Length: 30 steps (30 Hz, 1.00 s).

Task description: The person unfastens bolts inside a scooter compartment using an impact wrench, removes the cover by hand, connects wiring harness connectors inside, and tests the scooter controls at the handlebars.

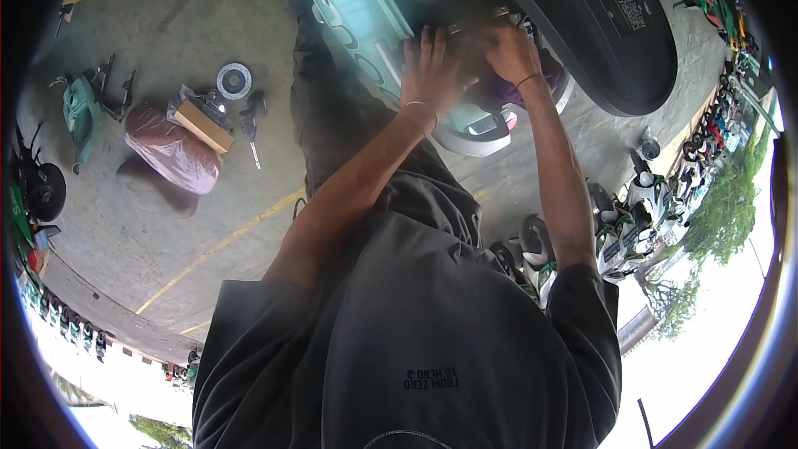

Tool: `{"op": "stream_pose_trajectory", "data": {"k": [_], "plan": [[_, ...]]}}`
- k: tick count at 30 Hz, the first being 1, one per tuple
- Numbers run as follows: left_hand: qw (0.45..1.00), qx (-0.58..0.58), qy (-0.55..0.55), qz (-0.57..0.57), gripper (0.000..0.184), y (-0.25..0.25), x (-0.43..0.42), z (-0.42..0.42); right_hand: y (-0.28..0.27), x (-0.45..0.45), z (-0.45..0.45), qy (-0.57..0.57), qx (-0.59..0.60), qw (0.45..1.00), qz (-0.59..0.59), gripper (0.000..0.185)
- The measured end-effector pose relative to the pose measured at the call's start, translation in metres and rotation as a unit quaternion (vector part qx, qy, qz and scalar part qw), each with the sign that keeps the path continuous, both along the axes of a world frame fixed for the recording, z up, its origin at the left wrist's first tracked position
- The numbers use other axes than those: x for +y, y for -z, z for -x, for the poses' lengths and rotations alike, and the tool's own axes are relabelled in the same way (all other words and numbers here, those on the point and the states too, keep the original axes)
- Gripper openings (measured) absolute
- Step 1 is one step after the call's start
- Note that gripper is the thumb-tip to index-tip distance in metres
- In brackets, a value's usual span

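Observation:
A scooter with a mint-green body panel [345, 8] stands in front of me, its black seat [594, 29] tilted up at the right. My left hand [434, 75] lies at the panel's inner edge, fingers stretched out and slightly apart, partly blurred. Beside it, my right hand [513, 51] has its fingers bent together over the dark opening between panel and seat. Whatever they pinch is hidden. Just below that hand is a bundle of purple cloth [505, 90]. The grey-white rear part [474, 143] of the scooter shows beneath my hands.
On the concrete floor at left lie a power drill [252, 112], a brake disc [233, 81], a cardboard box [204, 126], a plastic-wrapped brown seat [170, 150] and a mint-green panel [81, 116]. Rows of scooters [640, 208] stand at right.

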State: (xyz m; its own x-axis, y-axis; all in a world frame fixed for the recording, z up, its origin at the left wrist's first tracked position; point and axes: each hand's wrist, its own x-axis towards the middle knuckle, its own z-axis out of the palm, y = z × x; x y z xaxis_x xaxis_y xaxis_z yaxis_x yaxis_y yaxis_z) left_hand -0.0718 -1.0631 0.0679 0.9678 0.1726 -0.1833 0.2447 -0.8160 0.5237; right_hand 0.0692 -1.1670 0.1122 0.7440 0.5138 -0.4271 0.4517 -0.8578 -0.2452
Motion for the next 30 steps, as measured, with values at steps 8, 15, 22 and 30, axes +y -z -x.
{"op": "stream_pose_trajectory", "data": {"k": [8,15,22,30], "plan": [[1.0,0.009,0.003,0.003,0.067,0.001,0.002,-0.002,-0.007,0.014,0.008,-0.026,-0.015,0.999,0.045,0.024],[1.0,0.01,0.018,0.005,0.065,0.003,0.006,-0.006,-0.001,-0.003,0.005,-0.05,-0.075,0.996,-0.018,0.021],[0.997,-0.051,-0.028,0.047,0.052,0.004,0.008,-0.003,0.0,-0.019,0.015,0.069,-0.158,0.973,-0.153,0.027],[0.998,-0.033,-0.044,0.031,0.051,0.009,0.006,-0.001,-0.017,-0.058,0.032,0.047,-0.062,0.997,0.022,0.023]]}}
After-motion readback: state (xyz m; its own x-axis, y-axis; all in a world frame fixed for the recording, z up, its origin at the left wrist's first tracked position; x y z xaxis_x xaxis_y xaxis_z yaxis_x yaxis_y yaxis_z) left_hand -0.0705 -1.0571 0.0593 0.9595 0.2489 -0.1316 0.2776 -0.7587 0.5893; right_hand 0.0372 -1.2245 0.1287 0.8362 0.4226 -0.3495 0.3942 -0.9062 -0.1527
